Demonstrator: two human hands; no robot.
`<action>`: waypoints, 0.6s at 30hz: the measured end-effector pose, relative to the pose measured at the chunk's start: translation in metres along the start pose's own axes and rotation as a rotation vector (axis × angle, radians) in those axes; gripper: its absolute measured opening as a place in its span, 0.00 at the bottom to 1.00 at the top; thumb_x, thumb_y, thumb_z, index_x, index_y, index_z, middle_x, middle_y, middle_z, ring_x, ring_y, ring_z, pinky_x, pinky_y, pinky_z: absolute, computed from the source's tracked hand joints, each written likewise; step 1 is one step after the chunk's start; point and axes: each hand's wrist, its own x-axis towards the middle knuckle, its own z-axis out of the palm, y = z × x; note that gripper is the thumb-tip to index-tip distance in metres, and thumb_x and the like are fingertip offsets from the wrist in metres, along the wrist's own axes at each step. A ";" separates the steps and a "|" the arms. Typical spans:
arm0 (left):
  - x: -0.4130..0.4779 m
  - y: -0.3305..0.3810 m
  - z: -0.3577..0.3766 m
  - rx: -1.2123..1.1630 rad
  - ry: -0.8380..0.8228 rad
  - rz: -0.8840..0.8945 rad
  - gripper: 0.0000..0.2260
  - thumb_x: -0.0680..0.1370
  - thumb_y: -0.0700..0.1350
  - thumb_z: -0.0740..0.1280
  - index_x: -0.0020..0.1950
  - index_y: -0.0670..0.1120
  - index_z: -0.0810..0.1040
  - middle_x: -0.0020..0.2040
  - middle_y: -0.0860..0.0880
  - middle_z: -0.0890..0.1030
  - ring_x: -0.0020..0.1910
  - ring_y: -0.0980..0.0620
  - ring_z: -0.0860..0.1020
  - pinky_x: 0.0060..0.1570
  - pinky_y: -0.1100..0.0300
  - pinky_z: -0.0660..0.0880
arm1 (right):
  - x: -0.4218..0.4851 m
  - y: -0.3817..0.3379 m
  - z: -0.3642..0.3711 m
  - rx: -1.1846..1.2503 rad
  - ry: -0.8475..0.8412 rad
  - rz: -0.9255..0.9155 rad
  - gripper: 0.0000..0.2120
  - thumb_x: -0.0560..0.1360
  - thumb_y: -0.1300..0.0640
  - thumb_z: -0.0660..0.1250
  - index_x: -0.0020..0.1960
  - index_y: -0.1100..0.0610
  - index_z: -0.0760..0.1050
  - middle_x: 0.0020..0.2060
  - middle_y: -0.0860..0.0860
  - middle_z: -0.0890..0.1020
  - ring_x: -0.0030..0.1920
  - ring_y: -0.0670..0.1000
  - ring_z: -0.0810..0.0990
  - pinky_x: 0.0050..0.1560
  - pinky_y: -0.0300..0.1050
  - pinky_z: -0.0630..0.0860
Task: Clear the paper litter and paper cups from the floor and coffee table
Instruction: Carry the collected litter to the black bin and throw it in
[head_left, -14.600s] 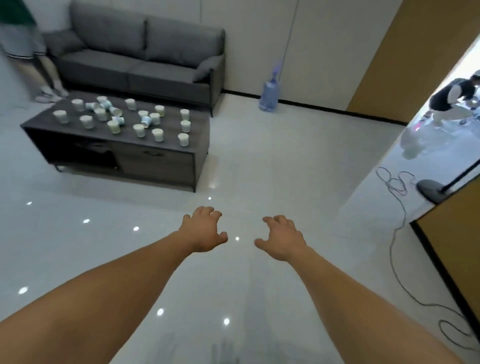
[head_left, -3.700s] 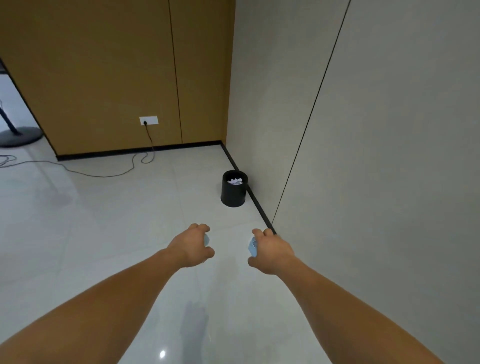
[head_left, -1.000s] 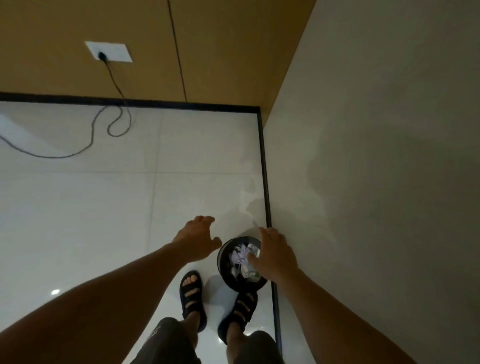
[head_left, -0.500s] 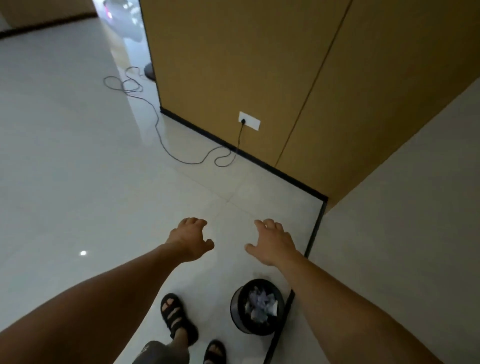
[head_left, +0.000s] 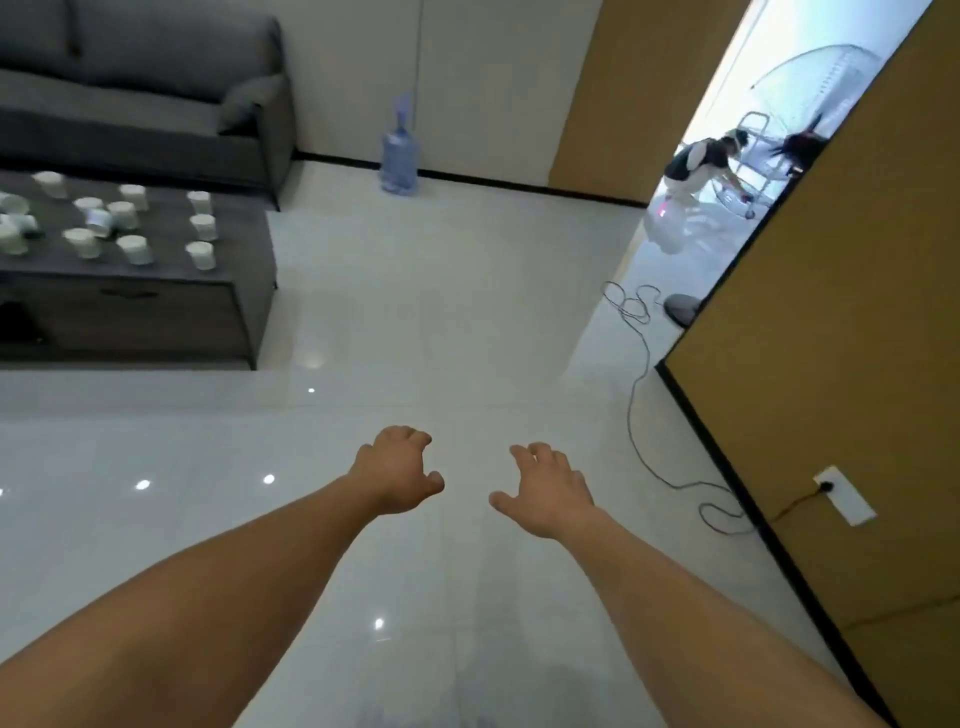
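Gone from view: the black bin; I now face the room.
Left hand (head_left: 397, 470), right hand (head_left: 550, 488): both empty, fingers loosely curled, over bare floor (head_left: 415, 322).
Paper cups (head_left: 134, 248): scattered on the coffee table (head_left: 244, 244), well ahead-left and nearer my left hand, some upright, some tipped.
Table's left end cut off; cup count unclear.

One wide-angle camera on the person's head looks forward and down along both forearms, with the left hand (head_left: 397, 470) and right hand (head_left: 553, 488) close below centre. The coffee table (head_left: 244, 249) lies upper left, a doorway (head_left: 727, 208) upper right.
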 end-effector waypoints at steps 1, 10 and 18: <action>-0.006 -0.035 -0.016 -0.014 0.028 -0.044 0.30 0.76 0.58 0.63 0.75 0.48 0.62 0.74 0.48 0.63 0.74 0.48 0.60 0.69 0.49 0.63 | 0.010 -0.034 -0.003 -0.022 -0.004 -0.042 0.38 0.76 0.36 0.60 0.79 0.50 0.52 0.77 0.53 0.57 0.75 0.56 0.57 0.69 0.57 0.61; -0.089 -0.314 -0.142 -0.075 0.213 -0.437 0.30 0.75 0.57 0.64 0.75 0.48 0.62 0.75 0.47 0.63 0.73 0.46 0.60 0.69 0.48 0.64 | 0.068 -0.341 -0.007 -0.099 -0.019 -0.476 0.37 0.76 0.35 0.60 0.79 0.50 0.53 0.77 0.52 0.57 0.75 0.55 0.57 0.70 0.55 0.61; -0.134 -0.463 -0.174 -0.133 0.206 -0.676 0.31 0.76 0.58 0.63 0.76 0.49 0.61 0.76 0.48 0.60 0.75 0.48 0.57 0.71 0.49 0.61 | 0.123 -0.535 0.017 -0.169 -0.135 -0.691 0.37 0.76 0.35 0.61 0.78 0.50 0.54 0.76 0.51 0.60 0.74 0.55 0.60 0.69 0.54 0.63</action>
